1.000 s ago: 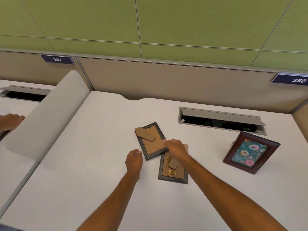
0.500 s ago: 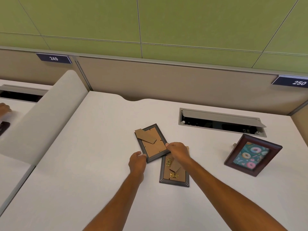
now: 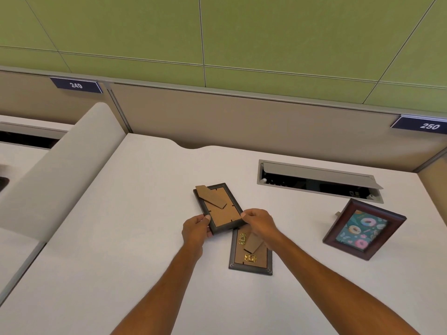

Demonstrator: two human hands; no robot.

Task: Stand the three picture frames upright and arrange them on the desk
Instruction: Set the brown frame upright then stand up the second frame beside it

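Observation:
A dark-edged picture frame (image 3: 221, 209) lies face down on the white desk (image 3: 121, 238), its brown backing and flat cardboard stand showing. My left hand (image 3: 196, 229) grips its near left corner and my right hand (image 3: 257, 222) grips its near right corner. Its near end overlaps a second face-down frame (image 3: 251, 256) with brass clasps on the back, partly hidden under my right hand. A third frame (image 3: 362, 228), dark red wood with a doughnut picture, stands upright at the right.
An open cable hatch (image 3: 319, 181) is sunk into the desk behind the frames. A beige partition wall (image 3: 242, 122) runs along the back. A low padded divider (image 3: 60, 175) borders the desk on the left, with a neighbouring desk beyond it.
My left hand has moved up to the face-down frame and taken its near left corner. My right hand has shifted onto the near right corner. Another person's hand at the far left has gone.

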